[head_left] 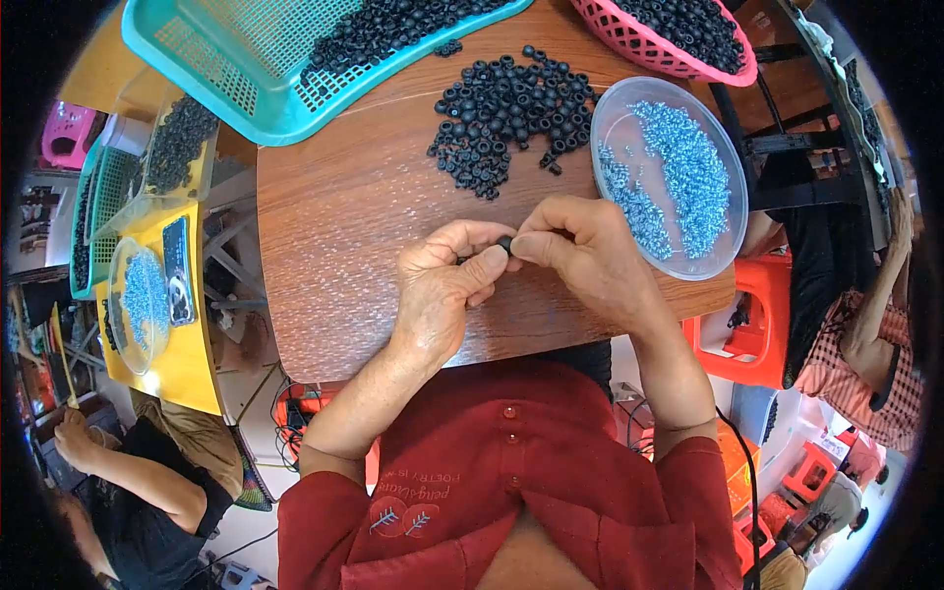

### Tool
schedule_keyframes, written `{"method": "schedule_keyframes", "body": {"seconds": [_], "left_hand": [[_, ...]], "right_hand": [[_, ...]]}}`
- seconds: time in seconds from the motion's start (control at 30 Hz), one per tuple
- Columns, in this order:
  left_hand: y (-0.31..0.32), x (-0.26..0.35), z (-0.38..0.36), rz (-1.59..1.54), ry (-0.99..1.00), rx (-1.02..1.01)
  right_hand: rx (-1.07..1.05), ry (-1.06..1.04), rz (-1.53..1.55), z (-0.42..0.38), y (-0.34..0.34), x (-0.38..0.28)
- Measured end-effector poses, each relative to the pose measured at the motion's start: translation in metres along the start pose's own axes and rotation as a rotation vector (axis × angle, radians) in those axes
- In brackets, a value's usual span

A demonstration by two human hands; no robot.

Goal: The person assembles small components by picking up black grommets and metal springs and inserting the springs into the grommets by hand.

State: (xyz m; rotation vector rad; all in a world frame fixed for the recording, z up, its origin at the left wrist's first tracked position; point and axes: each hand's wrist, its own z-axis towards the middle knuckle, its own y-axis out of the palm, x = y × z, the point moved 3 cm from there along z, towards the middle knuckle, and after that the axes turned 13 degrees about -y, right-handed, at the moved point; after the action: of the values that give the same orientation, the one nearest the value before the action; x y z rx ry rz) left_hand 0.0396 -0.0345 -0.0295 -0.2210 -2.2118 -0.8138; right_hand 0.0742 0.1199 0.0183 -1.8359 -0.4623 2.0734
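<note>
My left hand (pixel 441 280) pinches a small round black piece (pixel 505 243) between thumb and fingers above the wooden table (pixel 334 226). From the other side, the closed thumb and forefinger of my right hand (pixel 588 258) meet at the same piece; whether they also hold something tiny is hidden. Just beyond my hands lies a loose pile of small black caps (pixel 516 103), several with open round ends. To the right of it, a round clear plastic tray (pixel 608 103) holds many small shiny light-blue pieces (pixel 698 182).
A turquoise mesh basket (pixel 216 74) and a pink basket (pixel 664 61), both with black pieces, stand at the far side. At left, a yellow table (pixel 182 359) bears a phone (pixel 178 270) and another blue-filled tray. People sit on both sides; a red stool (pixel 752 324) stands right.
</note>
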Motion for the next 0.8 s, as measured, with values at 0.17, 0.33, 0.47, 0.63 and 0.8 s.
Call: {"method": "schedule_keyframes", "body": {"seconds": [0.17,0.33,0.47,0.63,0.8], "left_hand": [[0.000,0.000,0.002,-0.068,0.007,-0.001],[-0.003,-0.003,0.009,-0.251,-0.081,-0.096],[-0.006,-0.006,0.014,-0.430,-0.105,-0.219],[-0.003,-0.001,0.014,-0.454,-0.075,-0.185],[0.003,0.001,0.012,-0.475,0.012,-0.167]], "right_hand": [[0.055,0.131,-0.017,0.000,0.006,0.010],[0.202,0.115,0.092,-0.001,0.014,0.016],[0.313,0.045,0.142,-0.007,0.012,0.014],[0.404,-0.353,-0.213,-0.015,0.014,-0.008],[0.435,-0.501,-0.354,-0.021,0.034,-0.012]]}}
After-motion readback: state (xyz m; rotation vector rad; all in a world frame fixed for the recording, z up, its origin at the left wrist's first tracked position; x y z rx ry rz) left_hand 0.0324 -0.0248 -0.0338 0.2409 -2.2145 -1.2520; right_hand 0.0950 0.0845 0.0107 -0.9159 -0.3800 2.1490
